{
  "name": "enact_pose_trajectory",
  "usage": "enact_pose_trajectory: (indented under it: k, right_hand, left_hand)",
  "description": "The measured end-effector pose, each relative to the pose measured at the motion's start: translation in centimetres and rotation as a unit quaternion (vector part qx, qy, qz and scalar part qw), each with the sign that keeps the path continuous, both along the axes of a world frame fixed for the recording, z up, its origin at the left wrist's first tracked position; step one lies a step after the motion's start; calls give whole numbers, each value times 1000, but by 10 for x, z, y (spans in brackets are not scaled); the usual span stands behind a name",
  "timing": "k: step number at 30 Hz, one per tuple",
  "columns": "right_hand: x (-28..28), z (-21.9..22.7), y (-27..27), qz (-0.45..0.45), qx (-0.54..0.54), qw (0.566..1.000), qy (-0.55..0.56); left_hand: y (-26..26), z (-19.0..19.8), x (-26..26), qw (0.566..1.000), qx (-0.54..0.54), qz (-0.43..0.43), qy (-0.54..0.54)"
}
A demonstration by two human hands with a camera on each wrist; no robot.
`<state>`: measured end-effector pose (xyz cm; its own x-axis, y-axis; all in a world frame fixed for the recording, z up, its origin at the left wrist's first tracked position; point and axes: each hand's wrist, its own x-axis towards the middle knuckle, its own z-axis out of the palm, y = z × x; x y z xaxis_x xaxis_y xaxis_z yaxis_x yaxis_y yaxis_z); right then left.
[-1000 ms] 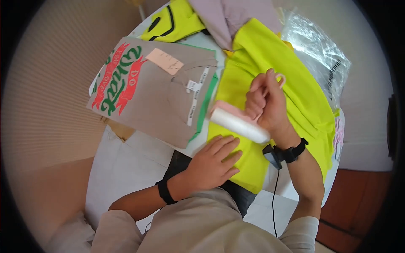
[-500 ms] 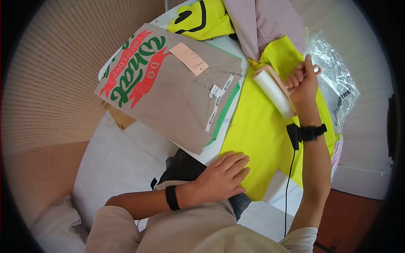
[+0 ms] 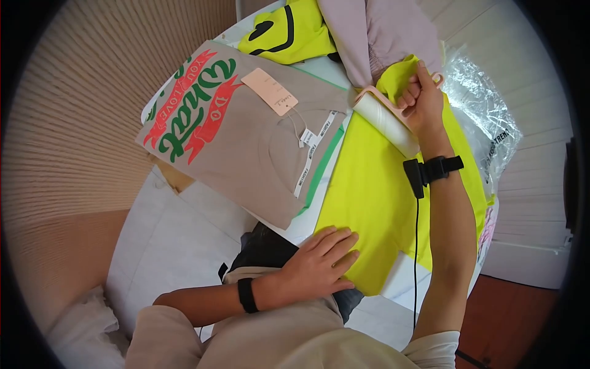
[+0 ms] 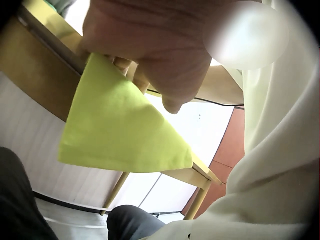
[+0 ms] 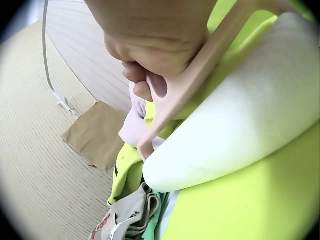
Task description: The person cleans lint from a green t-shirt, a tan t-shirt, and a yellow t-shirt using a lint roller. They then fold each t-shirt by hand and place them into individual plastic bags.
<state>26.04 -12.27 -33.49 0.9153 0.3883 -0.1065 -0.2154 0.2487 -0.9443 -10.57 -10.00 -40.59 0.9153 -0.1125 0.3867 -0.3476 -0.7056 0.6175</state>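
Note:
My right hand grips the pink handle of a lint roller by its curled fingers. The white roll lies against the bright yellow garment, near its far end; in the right wrist view the roll stretches across the yellow cloth. Spread flat with its fingers extended, my left hand rests on the garment's near edge. In the left wrist view a corner of yellow cloth hangs over the table edge below that hand.
Left of the garment lies a folded grey T-shirt with lettering and a pink tag. Further back are a smiley-printed yellow cloth and a mauve garment. A clear plastic bag sits at the right edge of the white table.
My right hand has carried the lint roller to the far part of the yellow garment, then slightly left. My left hand has stayed on the near edge. The head view has shifted.

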Motion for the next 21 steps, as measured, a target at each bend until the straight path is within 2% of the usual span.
enact_pose_trajectory:
  k: [5, 10, 13, 14, 15, 17, 19, 21]
  right_hand:
    - [-6, 5, -8, -11, 47, 999, -18]
    - [-84, 44, -33, -94, 168, 981, -6]
    - [-117, 30, -47, -113, 198, 973, -17]
    - [-127, 22, -52, -94, 216, 972, -13]
    - [-135, 12, -55, -76, 234, 969, -10]
    - [-137, -12, -55, -120, 202, 968, -85]
    - [-139, -22, -63, -143, 222, 964, -42]
    - [-136, -24, -77, -162, 182, 966, -84]
  left_hand:
    - [0, 6, 0, 1000, 4, 5, 8]
    - [0, 17, 16, 999, 5, 10, 31]
    - [9, 12, 40, 1000, 24, 14, -12]
    - [11, 19, 47, 998, 48, 39, -6]
    - [12, 27, 52, 997, 58, 55, 22]
    - [16, 38, 58, 990, 83, 89, 77]
    - [20, 38, 58, 984, 132, 73, 95]
    - [23, 43, 56, 976, 175, 58, 116]
